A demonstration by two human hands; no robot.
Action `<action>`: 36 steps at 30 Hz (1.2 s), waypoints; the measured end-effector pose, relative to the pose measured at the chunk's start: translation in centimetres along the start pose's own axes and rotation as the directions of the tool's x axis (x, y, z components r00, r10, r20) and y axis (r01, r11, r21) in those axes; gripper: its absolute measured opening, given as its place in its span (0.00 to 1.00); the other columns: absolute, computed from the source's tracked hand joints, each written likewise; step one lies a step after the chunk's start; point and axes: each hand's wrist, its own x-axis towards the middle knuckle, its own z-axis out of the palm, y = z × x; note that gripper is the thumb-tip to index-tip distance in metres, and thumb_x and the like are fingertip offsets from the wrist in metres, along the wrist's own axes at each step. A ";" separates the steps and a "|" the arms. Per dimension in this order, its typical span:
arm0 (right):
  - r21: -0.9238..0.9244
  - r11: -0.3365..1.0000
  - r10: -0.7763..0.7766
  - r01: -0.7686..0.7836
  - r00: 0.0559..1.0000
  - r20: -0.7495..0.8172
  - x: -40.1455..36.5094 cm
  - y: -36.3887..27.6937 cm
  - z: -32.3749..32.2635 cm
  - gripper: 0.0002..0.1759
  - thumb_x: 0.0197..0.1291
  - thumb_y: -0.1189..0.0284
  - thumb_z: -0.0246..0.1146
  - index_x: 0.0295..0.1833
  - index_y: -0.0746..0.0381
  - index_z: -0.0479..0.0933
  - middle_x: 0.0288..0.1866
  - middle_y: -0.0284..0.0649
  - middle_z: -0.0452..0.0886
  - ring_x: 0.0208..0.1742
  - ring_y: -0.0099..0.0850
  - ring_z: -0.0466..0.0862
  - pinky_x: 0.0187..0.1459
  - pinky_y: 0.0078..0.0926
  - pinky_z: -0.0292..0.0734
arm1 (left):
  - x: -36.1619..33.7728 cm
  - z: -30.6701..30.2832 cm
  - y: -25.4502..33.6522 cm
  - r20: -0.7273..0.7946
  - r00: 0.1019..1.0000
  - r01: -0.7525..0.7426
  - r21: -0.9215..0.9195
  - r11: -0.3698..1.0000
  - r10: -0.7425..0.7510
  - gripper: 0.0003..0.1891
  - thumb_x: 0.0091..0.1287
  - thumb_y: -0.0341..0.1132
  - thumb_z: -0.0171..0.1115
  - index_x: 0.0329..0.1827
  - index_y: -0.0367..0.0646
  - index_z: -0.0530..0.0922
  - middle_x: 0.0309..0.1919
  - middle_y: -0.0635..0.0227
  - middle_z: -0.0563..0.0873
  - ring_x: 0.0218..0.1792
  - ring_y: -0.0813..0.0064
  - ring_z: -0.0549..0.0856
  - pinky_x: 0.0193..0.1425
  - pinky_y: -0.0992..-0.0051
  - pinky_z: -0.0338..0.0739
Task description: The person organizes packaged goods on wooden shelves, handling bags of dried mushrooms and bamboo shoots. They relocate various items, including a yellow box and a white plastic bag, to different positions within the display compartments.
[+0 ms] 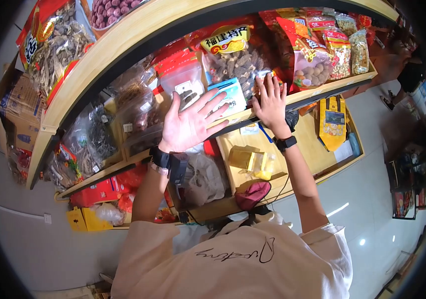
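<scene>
My left hand [188, 124] is held palm up with its fingers spread and nothing in it. Behind its fingers stand a clear pouch with a red top [180, 77] and a blue-and-white packet [233, 94]. Palm down, my right hand [271, 107] lies over the shelf's front edge, fingers apart. Its fingertips overlap the lower right of a large red bag of dried brown pieces [238, 62]. To its right sits a red-and-clear bag of round nuts [312, 67]. Both wrists carry dark bands.
A wooden shelf edge [173, 25] arches above. Below, a wooden counter [297, 154] bears a yellow box [250, 159], a maroon pouch [253, 195] and a yellow bag [332, 124]. Bags of dried goods [91, 134] fill the left bins. Another person [412, 74] is at far right.
</scene>
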 end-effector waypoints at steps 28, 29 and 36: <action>-0.031 0.998 -0.060 0.059 0.997 -0.041 -0.1 0.8 2.2 0.35 0.48 0.55 0.51 0.66 0.46 0.57 0.66 0.48 0.58 0.67 0.44 0.57 0.64 0.53 0.43 | -30.1 -23.2 -25.1 -0.648 0.760 0.602 0.732 0.319 0.052 0.18 0.61 0.42 0.54 0.49 0.38 0.74 0.43 0.51 0.79 0.46 0.57 0.78 0.50 0.69 0.70; -0.041 0.997 -0.075 0.073 0.996 -0.046 -0.2 0.8 2.1 0.34 0.48 0.57 0.54 0.64 0.48 0.60 0.65 0.48 0.60 0.66 0.45 0.58 0.64 0.53 0.43 | -31.2 -24.0 -25.9 -0.648 0.760 0.602 0.730 0.324 0.049 0.18 0.61 0.42 0.54 0.49 0.38 0.74 0.43 0.51 0.79 0.46 0.57 0.78 0.50 0.69 0.70; 0.221 0.961 -0.166 0.164 0.986 -0.011 -13.2 -1.5 3.0 0.26 0.47 0.60 0.60 0.51 0.59 0.68 0.47 0.46 0.67 0.51 0.44 0.64 0.54 0.44 0.55 | -41.8 -29.6 -30.5 -0.937 0.345 0.880 0.305 0.363 -0.049 0.21 0.60 0.45 0.51 0.46 0.36 0.76 0.34 0.60 0.83 0.32 0.70 0.82 0.37 0.73 0.75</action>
